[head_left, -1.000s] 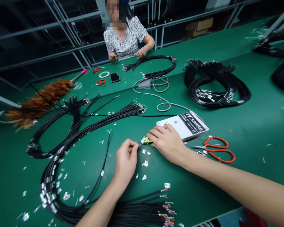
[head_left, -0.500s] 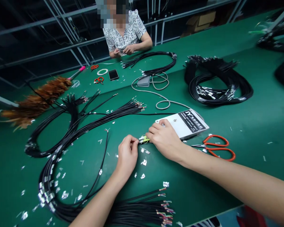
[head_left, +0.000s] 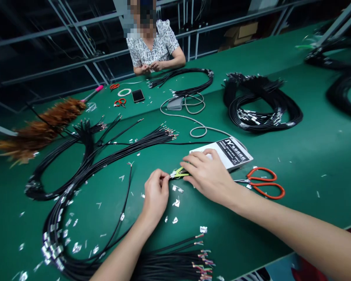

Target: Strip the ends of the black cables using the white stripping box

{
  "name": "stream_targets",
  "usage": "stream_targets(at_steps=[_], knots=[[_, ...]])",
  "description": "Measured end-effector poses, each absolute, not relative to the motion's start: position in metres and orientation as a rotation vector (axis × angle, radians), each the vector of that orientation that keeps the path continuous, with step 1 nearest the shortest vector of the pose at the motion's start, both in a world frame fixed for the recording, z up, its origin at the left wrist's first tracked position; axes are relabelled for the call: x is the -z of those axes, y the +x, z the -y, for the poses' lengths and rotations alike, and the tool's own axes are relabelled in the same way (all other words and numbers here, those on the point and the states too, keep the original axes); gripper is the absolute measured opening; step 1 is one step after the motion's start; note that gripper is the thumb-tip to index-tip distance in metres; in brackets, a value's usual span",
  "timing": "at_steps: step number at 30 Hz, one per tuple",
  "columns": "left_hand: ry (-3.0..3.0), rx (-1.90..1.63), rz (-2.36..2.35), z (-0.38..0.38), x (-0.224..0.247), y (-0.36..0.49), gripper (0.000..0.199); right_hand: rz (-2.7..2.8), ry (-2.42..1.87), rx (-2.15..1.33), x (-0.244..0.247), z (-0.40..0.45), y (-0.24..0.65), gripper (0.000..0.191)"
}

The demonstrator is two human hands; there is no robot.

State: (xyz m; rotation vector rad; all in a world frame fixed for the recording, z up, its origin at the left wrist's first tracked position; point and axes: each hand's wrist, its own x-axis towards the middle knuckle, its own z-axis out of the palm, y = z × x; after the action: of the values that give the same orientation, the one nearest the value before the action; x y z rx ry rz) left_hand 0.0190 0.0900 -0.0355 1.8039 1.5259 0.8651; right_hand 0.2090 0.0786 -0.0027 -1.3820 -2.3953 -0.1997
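Observation:
My left hand (head_left: pixel 156 191) is closed in a pinch on the end of a black cable, most of it hidden by the fingers. My right hand (head_left: pixel 207 175) grips small snips (head_left: pixel 179 173) with yellow-green handles that spread apart in a V. Their tip meets the cable end right at my left fingertips. Just behind the right hand lies a white box with a black label (head_left: pixel 229 150). Orange-handled scissors (head_left: pixel 265 183) rest beside my right wrist. Below my forearms, a bundle of black cables (head_left: pixel 166 263) ends in bared coloured wires.
Looped black cables (head_left: pixel 55 218) fill the left, with foil scraps (head_left: pixel 77 247) around them. Another coil (head_left: pixel 263 103) lies back right. A grey pedal (head_left: pixel 174 103) with its cord, a phone (head_left: pixel 138 95) and a feather duster (head_left: pixel 43 123) lie farther back. A co-worker (head_left: pixel 155 47) sits opposite.
The snips' handles have spread wider, and my right fingers have loosened and straightened around them. My left hand keeps its pinch. The whole view has shifted slightly.

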Motion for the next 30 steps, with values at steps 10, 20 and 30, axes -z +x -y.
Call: stream_targets(at_steps=[10, 20, 30], knots=[[1.793, -0.868, -1.530, -0.092, 0.035, 0.016, 0.018, 2.024, -1.391, 0.148, 0.027, -0.017, 0.252, 0.017], [1.757, -0.842, -1.666, -0.091, 0.033, -0.013, 0.022, 1.971, -1.345, 0.215, 0.030, -0.019, 0.247, 0.014], [1.594, -0.877, -2.425, -0.160, 0.015, -0.118, 0.015, 2.171, -1.139, -0.112, 0.043, 0.014, 0.220, 0.022]])
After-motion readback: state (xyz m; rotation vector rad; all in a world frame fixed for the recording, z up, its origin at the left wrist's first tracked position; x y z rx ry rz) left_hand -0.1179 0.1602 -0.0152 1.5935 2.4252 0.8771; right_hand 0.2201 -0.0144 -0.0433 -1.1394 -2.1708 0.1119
